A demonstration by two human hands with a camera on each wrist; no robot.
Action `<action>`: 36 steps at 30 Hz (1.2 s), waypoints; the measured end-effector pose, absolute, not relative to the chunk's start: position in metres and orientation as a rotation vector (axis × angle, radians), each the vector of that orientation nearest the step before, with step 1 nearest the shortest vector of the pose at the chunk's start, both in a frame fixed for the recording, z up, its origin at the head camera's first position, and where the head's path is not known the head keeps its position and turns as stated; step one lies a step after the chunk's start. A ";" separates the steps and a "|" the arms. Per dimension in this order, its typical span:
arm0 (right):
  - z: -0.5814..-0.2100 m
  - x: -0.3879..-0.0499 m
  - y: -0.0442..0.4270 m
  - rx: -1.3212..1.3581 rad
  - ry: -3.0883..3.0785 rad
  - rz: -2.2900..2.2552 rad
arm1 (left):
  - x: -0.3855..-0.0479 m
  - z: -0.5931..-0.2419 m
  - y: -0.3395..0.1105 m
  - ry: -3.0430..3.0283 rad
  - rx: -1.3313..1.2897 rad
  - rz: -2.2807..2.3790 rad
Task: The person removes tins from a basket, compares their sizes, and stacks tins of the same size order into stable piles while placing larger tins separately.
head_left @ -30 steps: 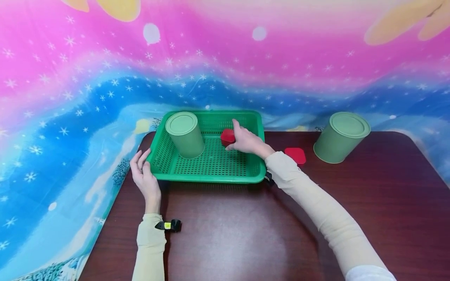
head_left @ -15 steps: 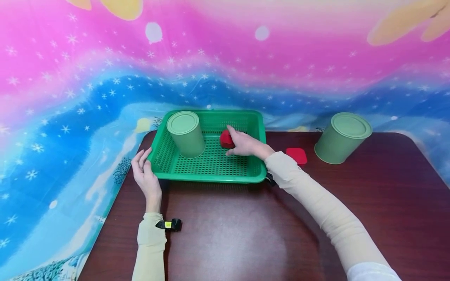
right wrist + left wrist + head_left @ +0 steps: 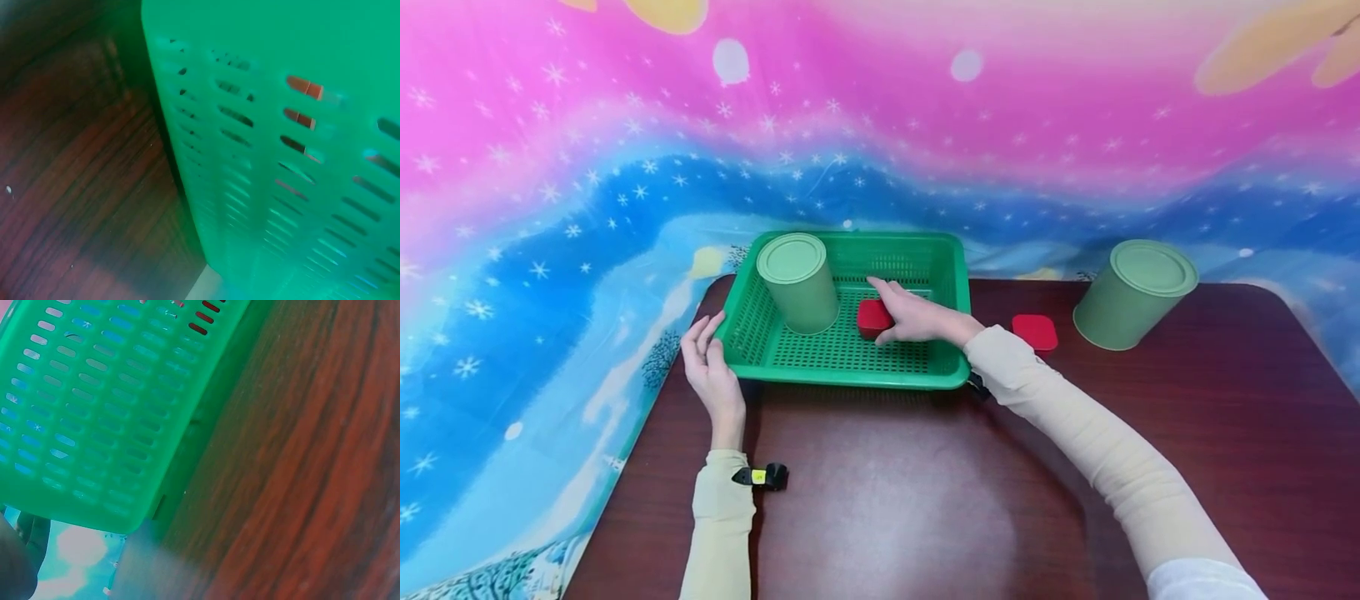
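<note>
In the head view a green plastic basket stands near the table's back edge. My right hand reaches over its right wall and grips a small red box with rounded corners, low inside the basket. Its fingers are on the far side, the thumb on the near side. Left of the box stands a light green lidded canister. My left hand touches the basket's left rim from outside, fingers loosely extended. In the left wrist view, dark fingers show beside the basket's corner. The right wrist view shows only basket wall and table.
A flat red rounded square lies on the brown table right of the basket. Farther right is a second green canister. A printed pink and blue cloth hangs behind the table.
My right hand has moved the red box slightly left and nearer inside the basket, and the box has turned. My left hand stays at the rim.
</note>
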State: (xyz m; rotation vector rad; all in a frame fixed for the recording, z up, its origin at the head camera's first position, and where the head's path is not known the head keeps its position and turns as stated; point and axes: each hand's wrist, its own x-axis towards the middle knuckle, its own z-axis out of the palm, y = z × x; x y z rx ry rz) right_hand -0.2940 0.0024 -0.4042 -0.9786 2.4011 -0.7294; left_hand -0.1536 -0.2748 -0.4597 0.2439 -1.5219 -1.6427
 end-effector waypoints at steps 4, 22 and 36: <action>-0.405 -0.293 0.001 -0.985 2.357 -0.684 | -0.154 -0.460 -0.275 -1.518 0.254 -1.653; -0.406 -0.293 -0.002 -0.961 2.423 -0.665 | -0.153 -0.458 -0.273 -1.510 0.263 -1.651; -0.395 -0.291 0.002 -0.970 2.476 -1.047 | -0.154 -0.461 -0.274 -1.518 0.234 -1.640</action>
